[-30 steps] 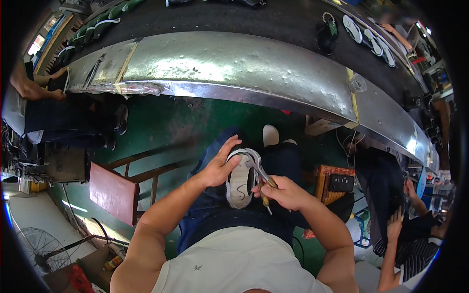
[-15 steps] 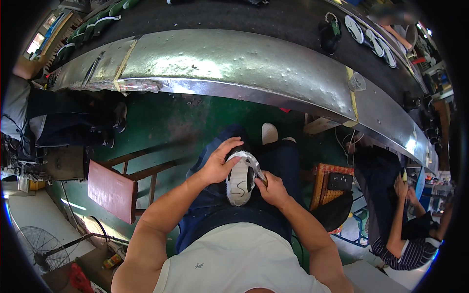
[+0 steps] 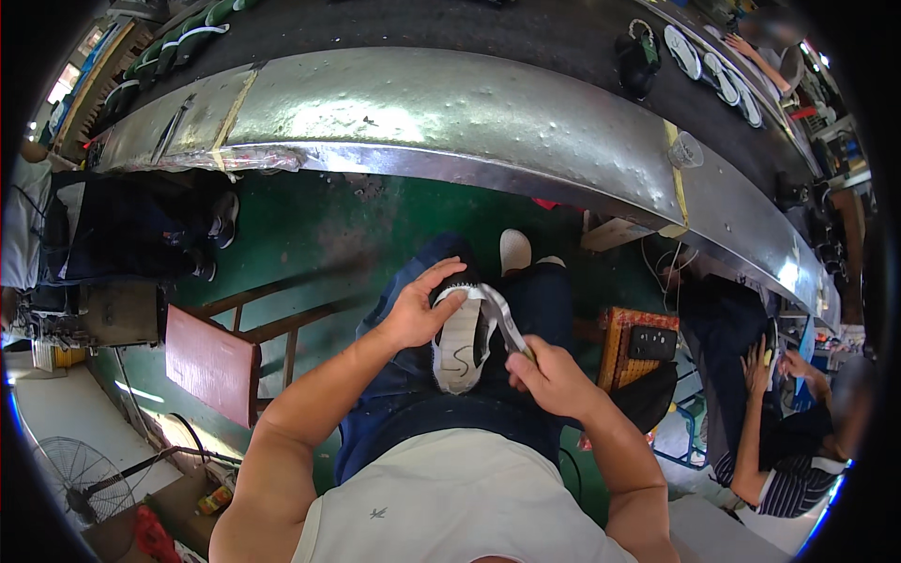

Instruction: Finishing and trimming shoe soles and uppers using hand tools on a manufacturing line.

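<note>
A black and white shoe [image 3: 459, 345] lies sole side up over my lap, with a dark curved mark on its pale bottom. My left hand [image 3: 421, 308] is closed around its far end, thumb pressed on the white rim and fingers along the dark upper. In my right hand [image 3: 554, 375] are curved metal pliers [image 3: 507, 324], gripped by the handle to the right of the shoe. The head of the pliers reaches the shoe's far right rim; whether the jaws pinch the edge I cannot tell.
Ahead runs a metal-edged bench [image 3: 375, 103] with a dark top, bearing several shoes [image 3: 683, 52]. A brown stool [image 3: 214, 361] stands at left, a woven chair [image 3: 627, 352] at right. Co-workers sit on both sides. A fan [image 3: 80, 479] is at lower left.
My right hand has moved outward to the right with the pliers, whose handle now slants away from the shoe. My left hand keeps its hold on the shoe.
</note>
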`<state>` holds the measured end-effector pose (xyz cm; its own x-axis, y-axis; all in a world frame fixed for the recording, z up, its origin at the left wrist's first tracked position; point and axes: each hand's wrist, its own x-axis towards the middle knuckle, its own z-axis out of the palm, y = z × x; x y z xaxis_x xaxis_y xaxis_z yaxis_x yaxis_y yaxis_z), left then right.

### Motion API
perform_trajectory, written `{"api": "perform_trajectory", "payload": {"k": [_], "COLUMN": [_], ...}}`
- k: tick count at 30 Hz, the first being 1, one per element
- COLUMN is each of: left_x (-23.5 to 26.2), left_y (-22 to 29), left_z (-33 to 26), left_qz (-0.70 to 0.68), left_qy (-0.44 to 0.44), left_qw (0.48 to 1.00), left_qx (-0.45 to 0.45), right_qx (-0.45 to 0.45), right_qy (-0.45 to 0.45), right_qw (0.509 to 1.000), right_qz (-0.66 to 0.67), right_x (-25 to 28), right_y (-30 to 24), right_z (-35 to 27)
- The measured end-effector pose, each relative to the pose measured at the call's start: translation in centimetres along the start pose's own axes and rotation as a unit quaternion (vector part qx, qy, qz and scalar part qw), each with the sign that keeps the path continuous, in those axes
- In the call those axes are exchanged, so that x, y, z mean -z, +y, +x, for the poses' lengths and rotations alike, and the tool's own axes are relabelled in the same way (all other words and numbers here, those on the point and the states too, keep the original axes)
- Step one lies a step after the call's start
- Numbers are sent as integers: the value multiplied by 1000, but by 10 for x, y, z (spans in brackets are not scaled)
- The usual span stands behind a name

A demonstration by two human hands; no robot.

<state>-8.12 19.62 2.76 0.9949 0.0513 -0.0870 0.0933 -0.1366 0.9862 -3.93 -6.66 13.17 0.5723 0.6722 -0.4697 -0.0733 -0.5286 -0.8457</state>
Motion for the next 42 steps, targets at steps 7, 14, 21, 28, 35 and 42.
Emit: {"api": "perform_trajectory", "payload": {"k": [7, 14, 21, 28, 35, 42], "left_x": [12, -7, -14, -37, -72, -88], "left_y": [7, -21, 12, -16, -33, -23], "left_z": [-1, -43, -30, -17, -36, -42], "left_qz": [31, 16, -69, -264, -17, 3], "left_qy": [-98, -63, -128, -171, -139, -105], "left_qw": [994, 988, 968, 919, 974, 976], "left_qx": [27, 137, 206, 238, 181, 193], "right_qx": [-15, -43, -79, -91, -281, 82], "right_qy": [31, 168, 65, 62, -54, 24], "right_qw": [999, 985, 985, 979, 958, 953], "right_qz": [-25, -22, 140, 174, 28, -292], "right_x": [-12, -35, -41, 13, 21, 23], "right_y": [29, 79, 97, 91, 65, 75], "right_z": [30, 51, 50, -6, -63, -48]}}
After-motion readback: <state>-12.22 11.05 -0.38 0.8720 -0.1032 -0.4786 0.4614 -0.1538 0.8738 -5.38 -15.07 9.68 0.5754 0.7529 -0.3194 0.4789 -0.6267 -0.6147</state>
